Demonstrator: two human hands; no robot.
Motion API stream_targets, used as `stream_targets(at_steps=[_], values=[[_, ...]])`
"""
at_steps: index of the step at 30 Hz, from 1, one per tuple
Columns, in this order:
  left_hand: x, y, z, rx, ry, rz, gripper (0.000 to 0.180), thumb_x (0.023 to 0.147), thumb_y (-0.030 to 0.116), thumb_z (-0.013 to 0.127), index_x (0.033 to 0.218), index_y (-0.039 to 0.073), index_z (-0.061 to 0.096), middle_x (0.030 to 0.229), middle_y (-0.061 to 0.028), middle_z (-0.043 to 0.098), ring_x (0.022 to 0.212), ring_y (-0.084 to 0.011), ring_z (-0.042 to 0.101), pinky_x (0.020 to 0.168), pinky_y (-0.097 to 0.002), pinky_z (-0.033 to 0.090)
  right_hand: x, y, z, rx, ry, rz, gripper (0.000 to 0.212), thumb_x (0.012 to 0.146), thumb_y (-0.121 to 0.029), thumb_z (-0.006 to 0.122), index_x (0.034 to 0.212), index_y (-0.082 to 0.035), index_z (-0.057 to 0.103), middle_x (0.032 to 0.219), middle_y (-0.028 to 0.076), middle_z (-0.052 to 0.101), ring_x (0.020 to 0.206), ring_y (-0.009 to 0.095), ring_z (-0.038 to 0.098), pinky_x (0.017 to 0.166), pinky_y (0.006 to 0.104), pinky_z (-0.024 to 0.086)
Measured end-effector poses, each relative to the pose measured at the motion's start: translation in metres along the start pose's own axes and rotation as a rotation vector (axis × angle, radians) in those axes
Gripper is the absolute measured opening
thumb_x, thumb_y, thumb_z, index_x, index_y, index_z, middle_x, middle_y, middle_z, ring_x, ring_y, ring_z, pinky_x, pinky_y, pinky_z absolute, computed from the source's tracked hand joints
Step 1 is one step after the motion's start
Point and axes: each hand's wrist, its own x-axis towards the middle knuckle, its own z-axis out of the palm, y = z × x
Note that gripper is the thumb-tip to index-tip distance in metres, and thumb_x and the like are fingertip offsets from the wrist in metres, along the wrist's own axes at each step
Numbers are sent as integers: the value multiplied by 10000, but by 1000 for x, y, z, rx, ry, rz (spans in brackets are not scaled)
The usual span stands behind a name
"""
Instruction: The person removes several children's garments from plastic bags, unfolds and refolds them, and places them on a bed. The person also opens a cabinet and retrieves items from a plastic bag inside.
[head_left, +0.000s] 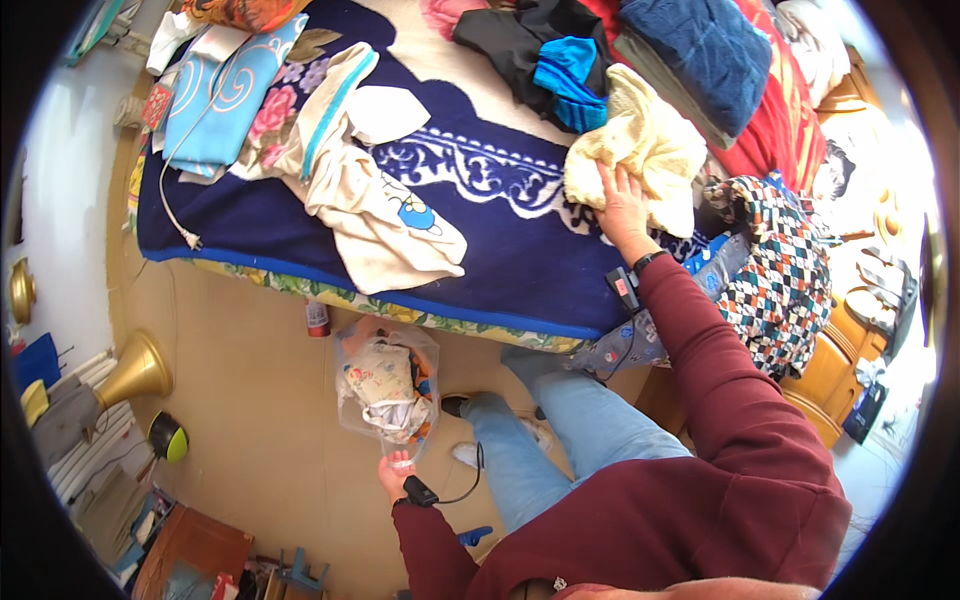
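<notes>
My left hand is low on the left, its fingers closed around the gathered top of a clear plastic bag. Crumpled floral and orange cloth fills the bag, which hangs beside the bed over the floor. On the bed, my right hand lies with fingers stretched out on a pale yellow, fluffy cloth. The cloth is bunched, so its kind is hard to tell. A cream garment with a blue print is spread to the left of it.
A dark blue patterned blanket covers the bed. Black clothes, folded jeans and a checkered garment lie around the right side. A white plug hangs at the left edge. A red can stands below the bed edge.
</notes>
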Motion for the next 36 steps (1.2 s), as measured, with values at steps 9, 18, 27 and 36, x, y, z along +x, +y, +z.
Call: stream_targets(at_steps=[9,18,27,36], values=[[-13,-16,5,95,-96,-26,235,811,381,471,916,171,485,940,58,573,981,-167,517,834,-437,331,14,19,-9,374,-6,47,539,719,-124,617,1230,-175,452,1086,147,564,989,308,539,836,368,429],[-14,-18,-16,134,-179,-24,279,792,413,493,951,187,457,898,57,582,939,-177,524,784,-463,346,-20,39,-33,1151,-21,66,323,800,-82,569,1121,-57,552,1030,91,608,954,191,565,826,296,431],[-15,-12,-36,197,-206,-26,330,793,446,432,885,130,437,840,28,514,928,-186,490,798,-478,332,-10,50,-186,1856,-154,223,328,855,-100,540,1172,-55,473,1078,58,562,974,177,552,830,329,459],[-15,-28,-23,232,-246,-9,315,808,466,400,811,158,463,774,39,528,830,-173,531,680,-437,423,118,276,-310,1819,259,242,386,907,-283,455,1232,-74,441,1173,49,523,1060,187,508,915,334,400]])
